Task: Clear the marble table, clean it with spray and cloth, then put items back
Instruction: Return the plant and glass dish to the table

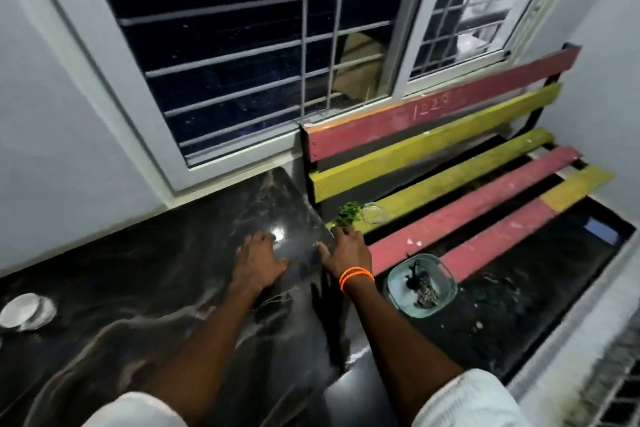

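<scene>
The black marble table [145,288] with pale veins fills the lower left. My left hand [258,262] lies flat on it, fingers spread, beside a bright light reflection. At the table's right edge is my right hand [346,251], an orange band on its wrist. Its thumb rests on the marble and its fingertips reach a green sprig [348,213] lying on the bench next to a small clear glass [374,213]. No grip on the sprig shows. A white bowl [26,310] sits at the table's far left.
A bench with red and yellow slats [467,204] stands right of the table under a barred window [242,62]. A glass bowl [420,284] with dark bits in it rests on the bench's front slat. White walls close in on the left and right.
</scene>
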